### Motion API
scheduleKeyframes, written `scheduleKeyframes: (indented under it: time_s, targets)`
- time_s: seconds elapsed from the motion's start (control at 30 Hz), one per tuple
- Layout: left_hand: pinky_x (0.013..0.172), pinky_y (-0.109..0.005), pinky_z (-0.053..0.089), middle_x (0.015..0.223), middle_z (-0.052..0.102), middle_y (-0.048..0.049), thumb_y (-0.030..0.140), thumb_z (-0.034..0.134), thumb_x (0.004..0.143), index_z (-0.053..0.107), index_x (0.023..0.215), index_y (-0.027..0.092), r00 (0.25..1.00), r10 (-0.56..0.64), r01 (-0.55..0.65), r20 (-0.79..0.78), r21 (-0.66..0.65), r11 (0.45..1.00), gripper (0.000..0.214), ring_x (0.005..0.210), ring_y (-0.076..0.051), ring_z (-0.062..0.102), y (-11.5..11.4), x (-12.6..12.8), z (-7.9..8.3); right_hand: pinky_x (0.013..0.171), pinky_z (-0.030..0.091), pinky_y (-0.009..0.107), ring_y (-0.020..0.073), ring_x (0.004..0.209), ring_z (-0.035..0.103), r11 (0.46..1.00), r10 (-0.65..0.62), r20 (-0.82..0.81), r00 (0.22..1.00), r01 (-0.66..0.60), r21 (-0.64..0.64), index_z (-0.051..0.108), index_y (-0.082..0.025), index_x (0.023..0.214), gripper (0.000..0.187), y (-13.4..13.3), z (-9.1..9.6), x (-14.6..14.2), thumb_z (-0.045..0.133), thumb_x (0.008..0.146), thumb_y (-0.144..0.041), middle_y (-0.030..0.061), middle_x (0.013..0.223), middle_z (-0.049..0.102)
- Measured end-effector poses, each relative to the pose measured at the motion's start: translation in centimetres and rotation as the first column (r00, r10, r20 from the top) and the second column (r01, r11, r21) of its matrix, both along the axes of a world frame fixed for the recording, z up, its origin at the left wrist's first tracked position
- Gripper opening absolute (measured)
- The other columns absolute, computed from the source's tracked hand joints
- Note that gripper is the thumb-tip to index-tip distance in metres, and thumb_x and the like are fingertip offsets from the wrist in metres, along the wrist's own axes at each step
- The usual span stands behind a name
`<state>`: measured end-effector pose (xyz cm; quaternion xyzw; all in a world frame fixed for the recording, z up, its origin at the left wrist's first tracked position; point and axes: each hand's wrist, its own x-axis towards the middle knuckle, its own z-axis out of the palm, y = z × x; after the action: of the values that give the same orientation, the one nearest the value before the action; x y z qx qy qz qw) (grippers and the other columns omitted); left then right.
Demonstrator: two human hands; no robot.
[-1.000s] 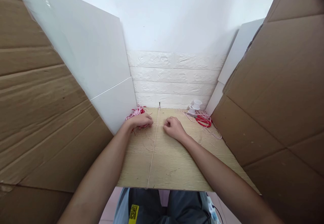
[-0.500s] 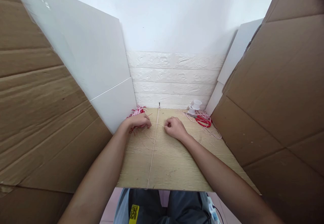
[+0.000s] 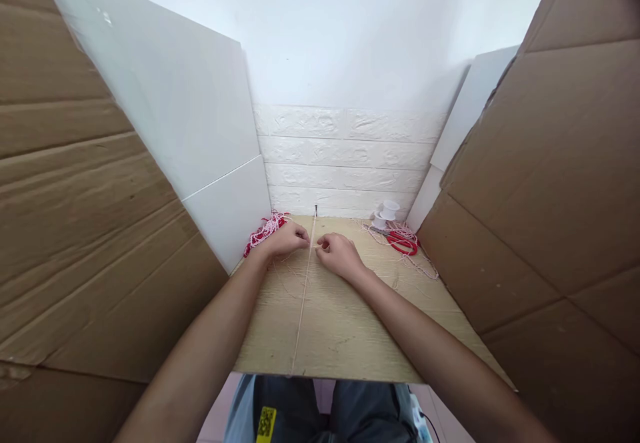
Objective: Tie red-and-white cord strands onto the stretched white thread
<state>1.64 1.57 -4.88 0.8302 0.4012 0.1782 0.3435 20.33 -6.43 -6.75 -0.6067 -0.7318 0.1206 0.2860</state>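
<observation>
A pale cord (image 3: pixel 302 316) runs taut from a small dark nail (image 3: pixel 316 208) at the wall's foot down to the table's front edge. Just left of its upper part is my left hand (image 3: pixel 290 239), its thumb and fingertips pinched together at the cord, seemingly on a thin thread. My right hand (image 3: pixel 341 255) sits close on the other side, fingers curled, with a small gap between thumb and forefinger; no thread shows clearly in it. Fine loose threads (image 3: pixel 287 283) lie on the wood beneath my left hand.
Behind my left hand lies a red and pink bundle of cords (image 3: pixel 267 228). At the back right are white spools (image 3: pixel 387 211), red-handled scissors (image 3: pixel 403 243) and tangled pink cord (image 3: pixel 423 268). Cardboard panels (image 3: pixel 545 196) flank the wooden table (image 3: pixel 350 343) on both sides.
Both hands have come closer together at the cord, the left moving right. The thread that stretched across to my right fingers no longer shows, and those fingers have parted slightly.
</observation>
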Motion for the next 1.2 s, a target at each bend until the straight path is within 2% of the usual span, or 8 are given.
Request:
scheduleKeyframes:
  time_s: [0.2,0.43,0.8,1.2]
  targets:
    - [0.060,-0.025,0.042,0.069,0.067,-0.0029,0.025,0.059,0.062,0.072,0.072,0.014,1.000,0.002,-0.003,-0.029,-0.027,1.000,0.020,0.066,-0.017,0.057,-0.4,0.3,0.3,0.066,0.037,0.027,0.0184,0.080,0.063,0.997,0.026,-0.022,0.999,-0.028,-0.074,0.073,-0.023,0.089,0.013,1.3,0.2,-0.3,0.061,0.082,-0.024,0.0036,0.089,0.073]
    - [0.056,-0.024,0.040,0.063,0.062,-0.0016,0.025,0.059,0.060,0.071,0.069,0.014,0.999,0.000,-0.002,-0.035,-0.038,0.999,0.019,0.061,-0.015,0.054,-0.7,0.4,0.3,0.071,0.038,0.026,0.0169,0.078,0.060,0.997,0.056,-0.068,0.996,-0.052,0.061,0.068,-0.019,0.076,0.012,0.9,-1.4,-0.5,0.058,0.081,-0.018,0.0036,0.080,0.070]
    - [0.053,-0.024,0.034,0.058,0.053,0.0010,0.022,0.052,0.060,0.061,0.062,0.014,0.999,0.012,-0.013,-0.038,-0.017,1.000,0.012,0.058,-0.013,0.047,-1.0,0.6,0.7,0.069,0.035,0.025,0.0149,0.074,0.054,0.995,0.047,-0.120,0.992,-0.036,0.092,0.062,-0.018,0.072,0.010,1.3,-2.4,-0.3,0.057,0.080,-0.016,0.0028,0.077,0.065]
    - [0.053,-0.024,0.030,0.057,0.050,0.0020,0.024,0.051,0.063,0.051,0.055,0.017,0.981,0.192,-0.184,-0.033,0.154,0.971,0.011,0.058,-0.012,0.045,-0.1,0.2,-0.2,0.068,0.035,0.025,0.0147,0.074,0.053,0.994,0.001,-0.146,0.989,0.016,0.112,0.060,-0.017,0.071,0.010,2.0,-2.7,0.6,0.055,0.079,-0.013,0.0026,0.076,0.063]
